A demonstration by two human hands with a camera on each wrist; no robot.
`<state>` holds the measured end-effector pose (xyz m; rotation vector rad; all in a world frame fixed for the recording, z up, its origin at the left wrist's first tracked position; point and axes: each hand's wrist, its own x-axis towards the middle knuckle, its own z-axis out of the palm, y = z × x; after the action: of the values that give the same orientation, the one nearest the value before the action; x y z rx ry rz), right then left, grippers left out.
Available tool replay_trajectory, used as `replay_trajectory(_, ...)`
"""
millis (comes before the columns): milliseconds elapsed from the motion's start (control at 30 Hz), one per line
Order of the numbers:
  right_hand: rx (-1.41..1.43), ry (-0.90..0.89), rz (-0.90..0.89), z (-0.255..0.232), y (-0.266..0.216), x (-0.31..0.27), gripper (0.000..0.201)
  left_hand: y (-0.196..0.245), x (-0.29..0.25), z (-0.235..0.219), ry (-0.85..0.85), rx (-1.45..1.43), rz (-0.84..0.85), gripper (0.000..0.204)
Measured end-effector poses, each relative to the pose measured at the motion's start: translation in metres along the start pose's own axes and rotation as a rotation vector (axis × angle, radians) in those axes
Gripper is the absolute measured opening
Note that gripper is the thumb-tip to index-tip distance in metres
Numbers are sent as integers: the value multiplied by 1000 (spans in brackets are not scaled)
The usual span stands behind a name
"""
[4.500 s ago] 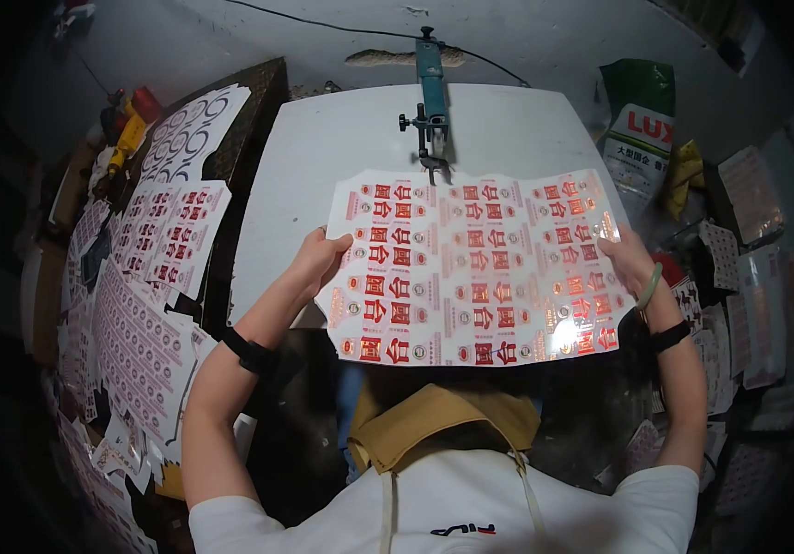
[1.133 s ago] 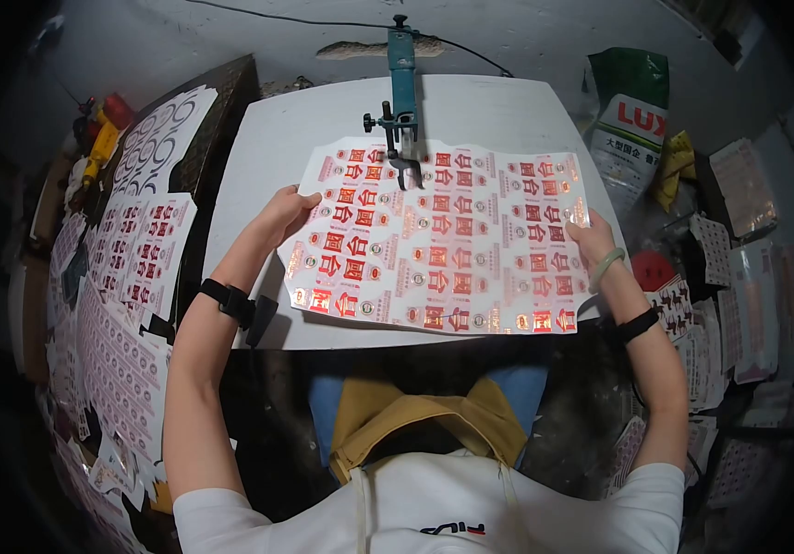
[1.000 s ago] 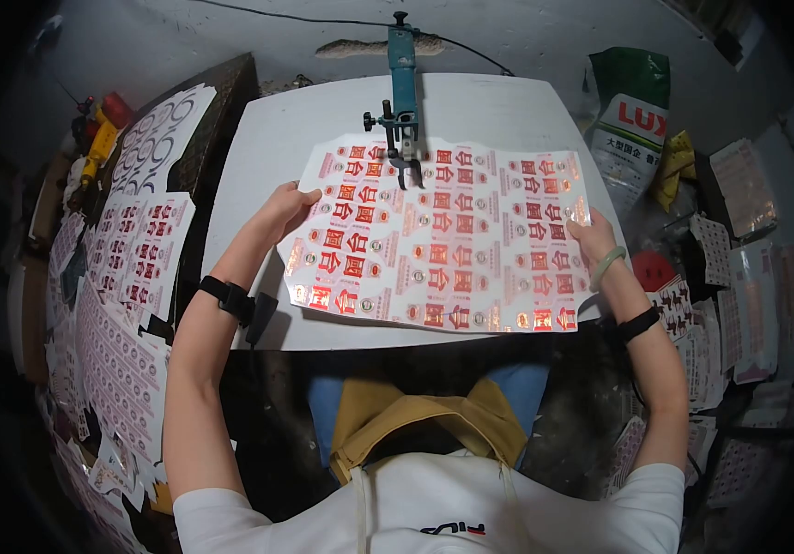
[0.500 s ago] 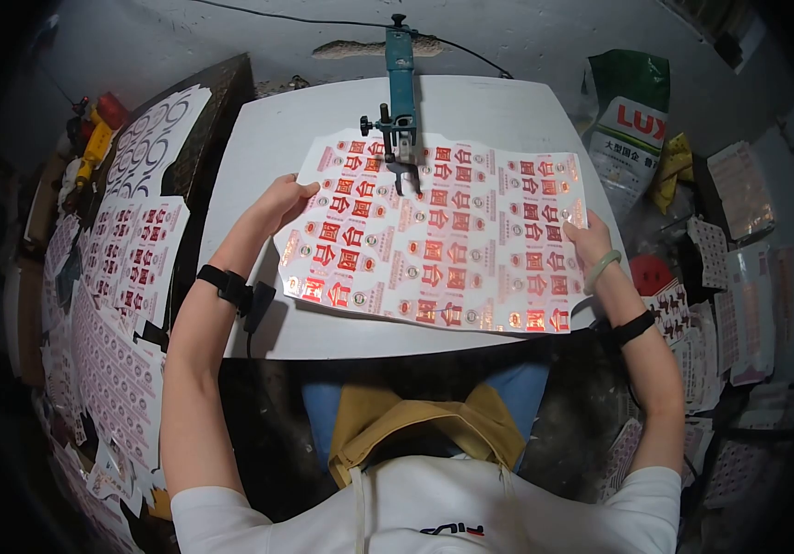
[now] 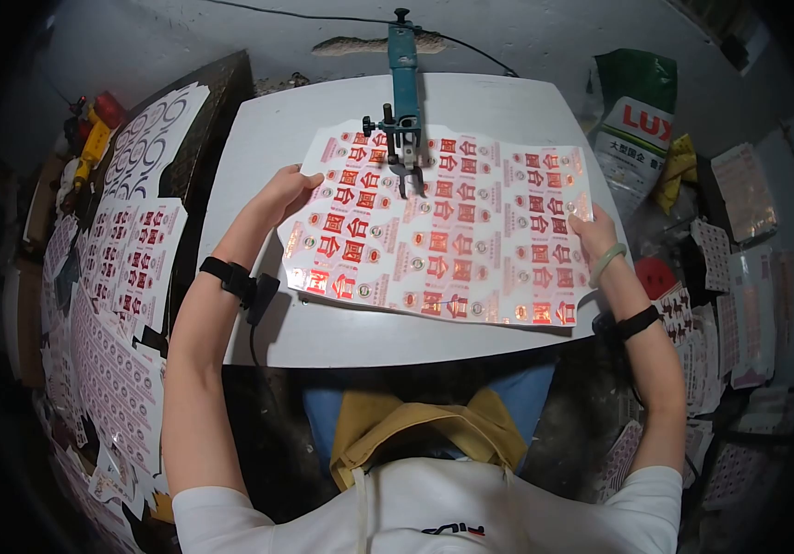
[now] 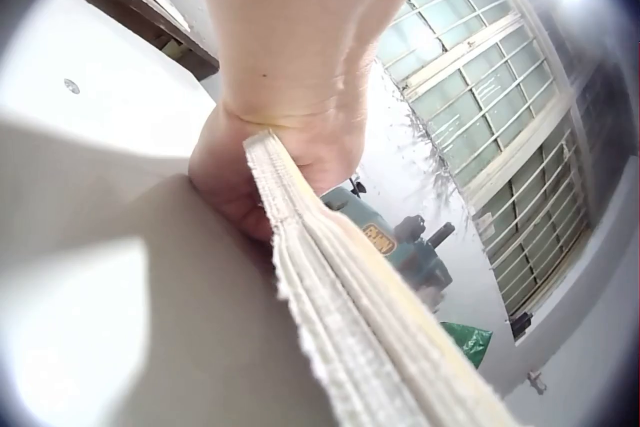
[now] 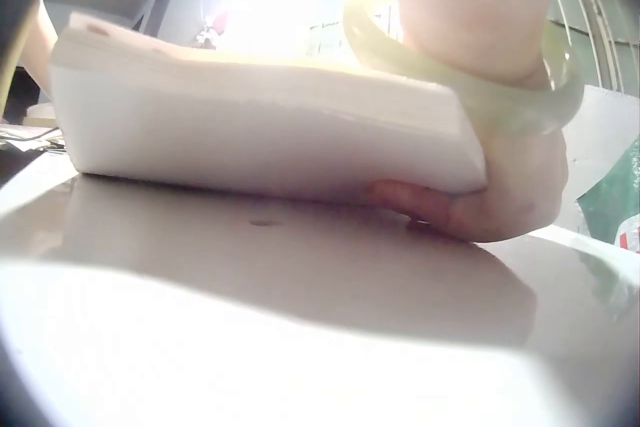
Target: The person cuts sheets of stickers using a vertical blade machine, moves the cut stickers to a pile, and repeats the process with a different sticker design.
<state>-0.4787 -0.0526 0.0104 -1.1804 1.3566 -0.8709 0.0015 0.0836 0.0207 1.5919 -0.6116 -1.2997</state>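
Currently gripping a thick stack of printed sheets (image 5: 438, 229) by both sides, with the left hand (image 5: 290, 194) bent round the left edge and the right hand (image 5: 596, 233) round the right, with both thumbs (image 5: 315, 180) on top and the right fingers (image 7: 425, 205) tucked beneath. Holding the stack over the white table (image 5: 351, 349) and partly below the metal foot (image 5: 406, 174) of the green tool (image 5: 403, 78); cannot tell whether touching that foot. Wearing a pale bracelet (image 7: 480, 102) just above the right hand. Working between loose sheets (image 5: 118, 369) on the left and a green-and-white bag (image 5: 634, 129) beyond the table's right edge.
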Motion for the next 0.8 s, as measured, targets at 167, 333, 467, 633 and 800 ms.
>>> replay_trajectory(167,-20,2,-9,-2,3,17,36,-10,17,-5,43,-8,44,46)
replay_trajectory(333,-15,-3,-9,3,-11,20,36,-2,10,3,58,-49,50,42)
replay_trajectory(467,7,-18,-23,6,-14,30,35,-3,14,2,-22,-93,74,40)
replay_trajectory(633,-4,-24,3,9,-22,33,36,-9,29,-5,-30,-79,110,42)
replay_trajectory(800,15,-35,9,8,-18,46,37,-9,39,-6,25,-38,106,45)
